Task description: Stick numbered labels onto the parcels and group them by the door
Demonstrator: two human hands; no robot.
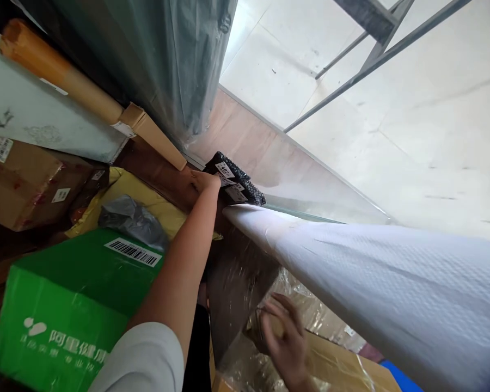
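Note:
My left hand (204,180) reaches far forward on a bare arm with a white sleeve. It grips the near edge of a black bubble-wrap parcel (240,184) with white labels, which lies among stacked packages; the fingertips are hidden behind it. My right hand (286,338) is low down and blurred. Its fingers are spread over a brown carton wrapped in clear plastic (335,362), and it holds nothing. A long white foam-wrapped roll (375,272) runs from the black parcel towards the lower right, above my right hand.
At lower left is a green carton (65,305) with a barcode label. Behind it lie a grey poly bag (130,218) and a yellow mailer (163,209). A long cardboard tube (85,92) and a brown taped box (20,185) are at left. Pale floor tiles (412,136) and metal bars show at upper right.

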